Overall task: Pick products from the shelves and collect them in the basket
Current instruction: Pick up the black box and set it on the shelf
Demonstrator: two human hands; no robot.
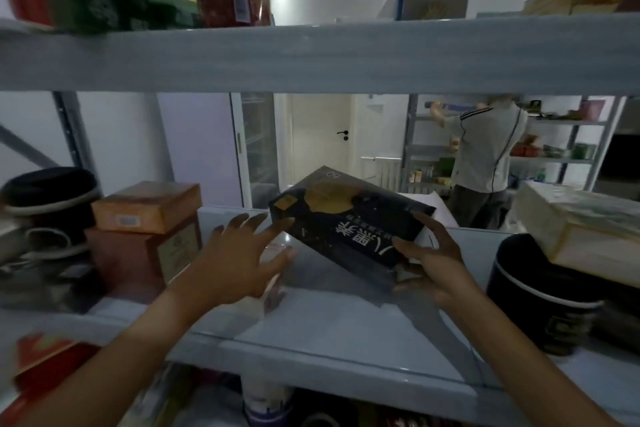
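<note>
A: Where's the product?

B: Centre of frame. The dark box (349, 218) is tilted, its upper-left end raised over the middle shelf (339, 333); whether the low end touches the shelf I cannot tell. My right hand (429, 265) grips its lower-right end, thumb on the printed face, fingers curled round the edge and beneath.

A: Other hand?

B: My left hand (239, 256) is spread open, fingers straight, tips just reaching the box's left edge. It holds nothing.

A: How to finish the pick well?

B: My judgement: bring the left palm under the raised end, level the box, then draw it straight toward me. Keep it below the upper shelf beam (311, 55) and between the neighbours so nothing gets knocked.

A: Neighbours?

B: Left of centre, an orange box (147, 206) stacked on a brown box (145, 256). Far left, a round dark tin (48, 198). Lower right, another round dark tin (540, 298) with a pale package (581, 229) on top.

A: Containers, contents?

B: All closed; contents not visible. No basket in view, so I cannot say what it holds.

A: Anything behind?

B: A person (485, 156) at far shelving, upper right.
</note>
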